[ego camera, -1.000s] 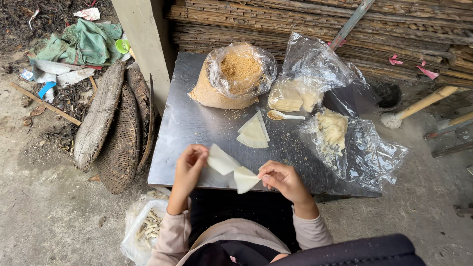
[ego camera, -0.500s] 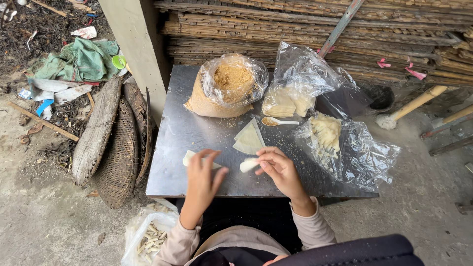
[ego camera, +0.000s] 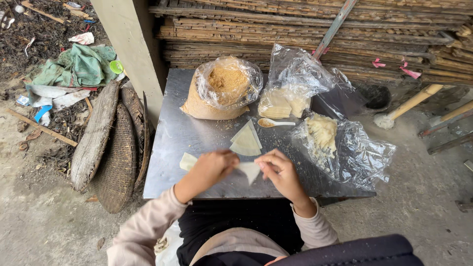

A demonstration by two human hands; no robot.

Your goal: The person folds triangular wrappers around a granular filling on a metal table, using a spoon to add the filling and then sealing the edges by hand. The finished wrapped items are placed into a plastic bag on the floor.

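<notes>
Folding a pale dough sheet (ego camera: 249, 170) with both hands over a metal table (ego camera: 172, 133).

Left hand (ego camera: 212, 167) and right hand (ego camera: 278, 170) meet at the near edge of the table – the fingers of each are curled and pinch the sheet between them. One more sheet (ego camera: 187, 161) lies flat just left of the left hand; a small stack of sheets (ego camera: 246, 140) and a spoon (ego camera: 276, 122) lie just behind – beyond them stands an open bag of brown powder (ego camera: 224, 86).

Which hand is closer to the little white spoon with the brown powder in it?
The right hand. It sits just below the small white spoon, nearly straight under it. The left hand is farther off, below and to the spoon's left. Both hands pinch a pale triangular dough sheet.
</notes>
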